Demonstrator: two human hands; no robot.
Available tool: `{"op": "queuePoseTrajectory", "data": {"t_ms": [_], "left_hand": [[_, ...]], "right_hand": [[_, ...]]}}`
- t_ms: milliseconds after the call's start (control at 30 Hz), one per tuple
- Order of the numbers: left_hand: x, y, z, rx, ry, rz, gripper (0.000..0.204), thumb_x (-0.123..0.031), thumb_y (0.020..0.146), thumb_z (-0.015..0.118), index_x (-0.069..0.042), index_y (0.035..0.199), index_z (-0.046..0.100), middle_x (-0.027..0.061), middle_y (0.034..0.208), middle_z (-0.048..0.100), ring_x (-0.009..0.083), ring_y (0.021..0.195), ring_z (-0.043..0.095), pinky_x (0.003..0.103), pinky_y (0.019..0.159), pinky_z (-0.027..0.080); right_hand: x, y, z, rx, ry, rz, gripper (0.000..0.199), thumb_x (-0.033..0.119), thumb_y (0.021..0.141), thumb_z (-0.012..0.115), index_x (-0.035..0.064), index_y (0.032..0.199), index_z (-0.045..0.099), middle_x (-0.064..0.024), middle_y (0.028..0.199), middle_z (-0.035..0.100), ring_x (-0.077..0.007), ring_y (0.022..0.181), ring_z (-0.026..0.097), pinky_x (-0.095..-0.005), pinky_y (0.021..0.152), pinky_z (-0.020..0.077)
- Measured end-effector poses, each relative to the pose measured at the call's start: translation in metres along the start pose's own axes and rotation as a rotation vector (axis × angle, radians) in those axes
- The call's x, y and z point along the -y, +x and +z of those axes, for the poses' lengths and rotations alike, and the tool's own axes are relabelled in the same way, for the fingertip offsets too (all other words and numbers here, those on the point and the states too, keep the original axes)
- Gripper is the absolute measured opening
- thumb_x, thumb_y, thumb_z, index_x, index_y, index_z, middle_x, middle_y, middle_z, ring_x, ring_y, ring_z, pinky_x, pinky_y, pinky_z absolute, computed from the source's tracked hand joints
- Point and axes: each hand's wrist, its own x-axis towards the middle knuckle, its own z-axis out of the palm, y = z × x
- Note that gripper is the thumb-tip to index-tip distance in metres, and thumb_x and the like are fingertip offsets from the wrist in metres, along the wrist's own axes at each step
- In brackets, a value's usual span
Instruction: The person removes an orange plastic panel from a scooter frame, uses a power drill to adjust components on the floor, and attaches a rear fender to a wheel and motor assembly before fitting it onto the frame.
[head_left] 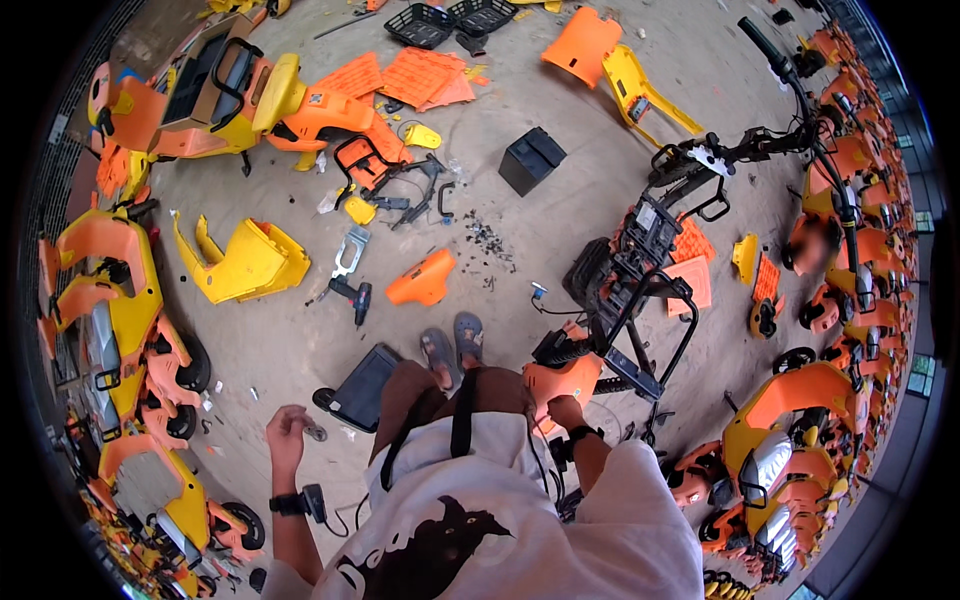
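The left hand (287,425) pinches a small metal part (315,432); the right hand (566,411) grips the orange panel (560,380) on the stripped scooter frame (640,300). Best to steady the panel firmly.

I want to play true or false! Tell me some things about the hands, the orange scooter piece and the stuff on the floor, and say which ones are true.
1. The left hand holds a small grey part. True.
2. The right hand rests on a blue scooter piece. False: it is on an orange scooter piece of the stripped black frame.
3. A power drill lies on the floor ahead of the feet. True.
4. The black box on the floor stands on top of the yellow body panel. False: the two lie far apart on the concrete.
5. Both wrists are bare. False: each wears a dark band.
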Motion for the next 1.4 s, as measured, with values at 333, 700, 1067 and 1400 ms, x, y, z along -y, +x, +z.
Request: {"op": "queuePoseTrajectory", "data": {"t_ms": [333,700,1067,1400], "left_hand": [[0.187,0.053,-0.042,0.180,0.080,-0.631,0.015,-0.011,0.087,0.056,0.002,0.093,0.061,0.0124,0.072,0.066,0.0194,0.056,0.064,0.030,0.049,0.051],[0.116,0.120,-0.034,0.202,0.344,-0.312,0.015,-0.011,0.084,0.058,0.002,0.090,0.062,0.0139,0.070,0.066,0.0200,0.059,0.063,0.032,0.056,0.051],[0.069,0.315,0.090,0.829,1.154,0.324,0.016,-0.015,0.081,0.054,-0.006,0.092,0.063,0.0178,0.086,0.065,0.0356,0.085,0.063,0.047,0.075,0.050],[0.247,0.593,0.276,1.078,1.389,1.051,0.045,-0.009,0.078,0.060,-0.006,0.122,0.051,0.0109,0.122,0.053,0.0286,0.111,0.052,0.041,0.094,0.042]], "right_hand": [[0.093,-0.017,-0.110,-0.066,1.228,0.539,0.027,0.013,0.093,0.049,-0.0020,0.110,0.062,-0.0148,0.085,0.069,-0.0197,0.061,0.066,-0.0288,0.054,0.0535],[0.170,0.082,-0.206,-0.054,1.397,0.399,0.026,0.016,0.090,0.052,0.0018,0.108,0.063,-0.0081,0.086,0.068,-0.0137,0.064,0.060,-0.0249,0.050,0.0428],[0.235,0.154,-0.163,0.215,2.076,0.457,0.020,0.022,0.090,0.054,0.0072,0.103,0.059,-0.0071,0.089,0.065,-0.0102,0.058,0.050,-0.0212,0.045,0.0326],[0.228,0.298,-0.046,-0.261,2.529,0.642,0.021,0.021,0.091,0.052,0.0059,0.106,0.056,-0.0040,0.077,0.057,-0.0088,0.048,0.040,-0.0212,0.041,0.0295]]}}
